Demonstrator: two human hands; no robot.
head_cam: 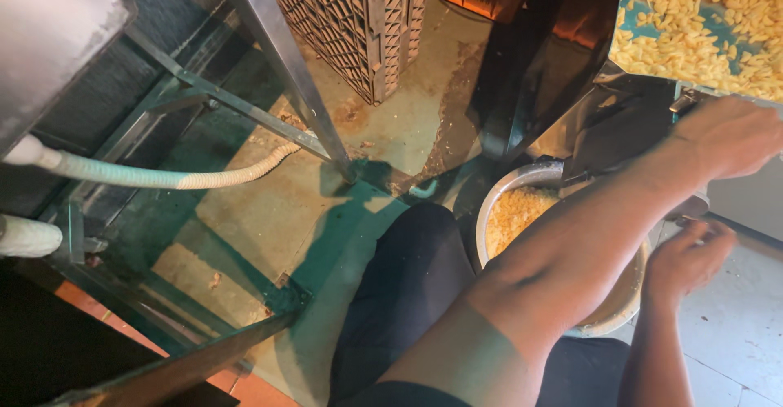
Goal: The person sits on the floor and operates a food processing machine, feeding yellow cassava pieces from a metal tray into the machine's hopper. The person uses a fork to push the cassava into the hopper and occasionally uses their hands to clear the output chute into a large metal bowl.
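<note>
The left hand [726, 134] is closing on the machine's dark metal chute [608, 142]; the right hand [685, 256], fingers curled, is gripping the rim of the steel bowl [497, 199] of loose yellow shreds [514, 215], likely heavy and slippery.

A small food-processing workshop is shown. A steel machine chute [603, 130] is set over a metal bowl [522, 211] of yellow crumbs. Above the chute, yellow snack pieces [701, 24] are spread on a blue surface. Left of the chute, a plastic crate [359, 24], steel frame legs [285, 56] and a ribbed hose [163, 177] are seen over a stained floor [269, 211].
</note>
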